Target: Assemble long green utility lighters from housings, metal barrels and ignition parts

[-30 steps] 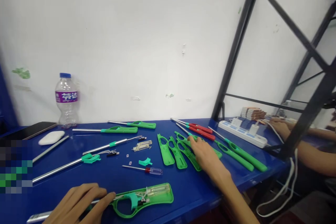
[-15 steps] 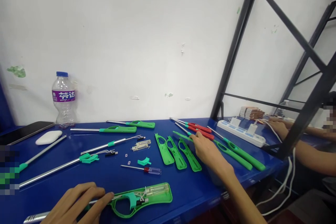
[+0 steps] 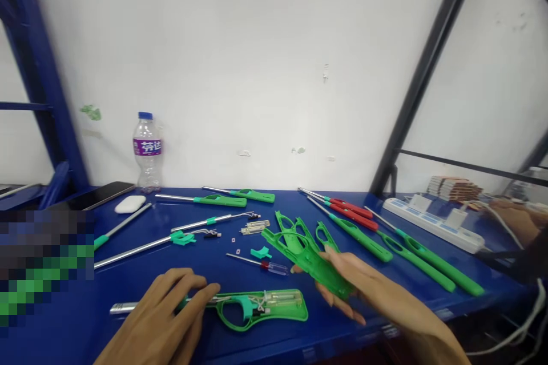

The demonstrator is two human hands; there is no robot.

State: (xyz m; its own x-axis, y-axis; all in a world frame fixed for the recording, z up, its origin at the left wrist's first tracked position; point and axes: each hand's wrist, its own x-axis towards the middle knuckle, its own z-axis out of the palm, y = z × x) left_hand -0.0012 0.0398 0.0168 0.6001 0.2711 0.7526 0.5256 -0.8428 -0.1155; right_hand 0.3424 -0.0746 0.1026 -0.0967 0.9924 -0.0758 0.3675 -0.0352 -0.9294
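Observation:
An opened long-nose gas lighter (image 3: 291, 311) lies along the table's front, its clear fuel tank, teal trigger and white wires showing in the green shell. My left hand (image 3: 171, 311) has its bent fingers closed over the lighter's neck, partly hiding the metal tube. In my right hand (image 3: 349, 276) is a loose green shell half (image 3: 314, 262), tilted with its ribbed inside towards me, to the right of the opened lighter. Behind it, partly covered, lie other green shell halves (image 3: 291, 228). A screwdriver (image 3: 274, 267) and a teal trigger piece (image 3: 261, 252) lie nearby.
Metal tubes with wires (image 3: 184, 237), fuel tanks (image 3: 256, 228) and assembled green lighters (image 3: 220, 200) lie further back. Red lighters (image 3: 353, 214) and a power strip (image 3: 432, 225) are on the right. A bottle (image 3: 148, 154), white case (image 3: 130, 204) and phone (image 3: 107, 195) stand or lie left.
My right hand has drawn the green shell half nearer and turned its inside into view. My left hand stays at the opened lighter. The view has swung left.

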